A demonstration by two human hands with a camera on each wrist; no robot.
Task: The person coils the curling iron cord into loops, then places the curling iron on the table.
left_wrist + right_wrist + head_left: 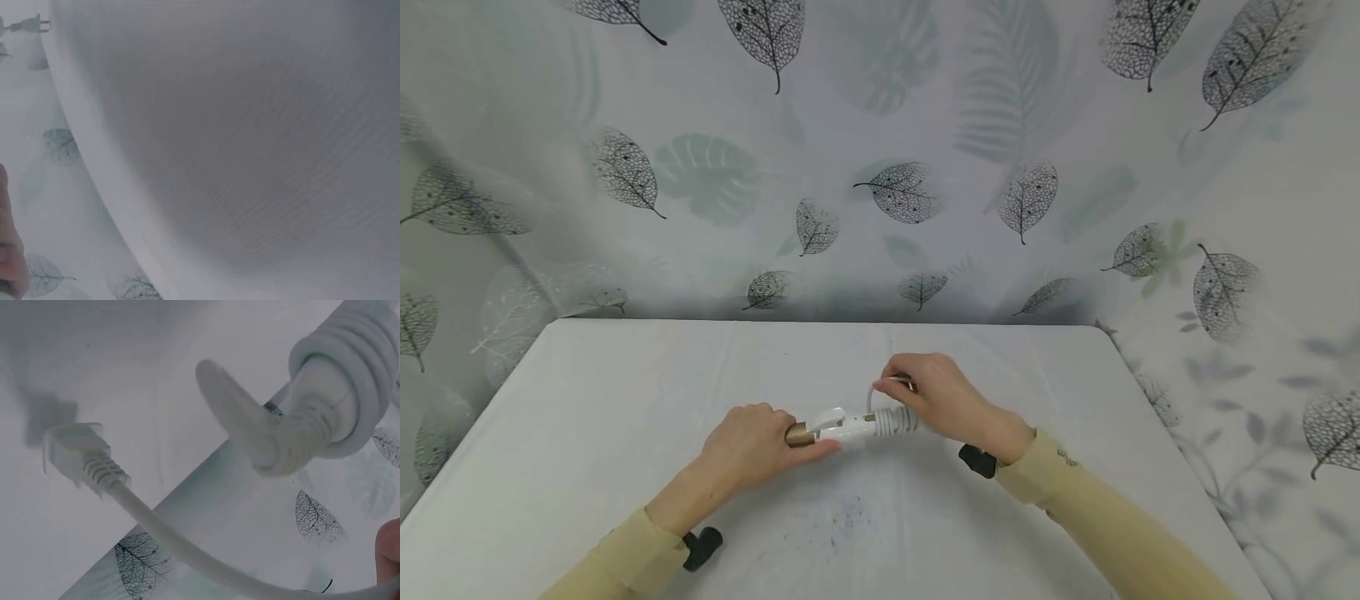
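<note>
A curling iron [854, 428] with a white handle, a white clip lever and a gold-coloured barrel lies crosswise between both hands. Round its barrel end the left hand [748, 446] is curled, with the thumb stretched along the white part. Several turns of white cord [895, 422] are wound about the handle. The right hand [943, 396] pinches a raised length of this cord just above the coils. Hanging from the cord's free end, a two-pin plug [75, 453] shows in the right wrist view, near the handle's rounded end [322, 394]. Fingers [9, 250] edge into the left wrist view.
A white-covered table [625, 375] spreads beneath the hands, with small dark specks [846, 521] near the front. Leaf-patterned cloth [895, 192] rises behind it and at the sides. Each wrist carries a black camera mount [703, 548].
</note>
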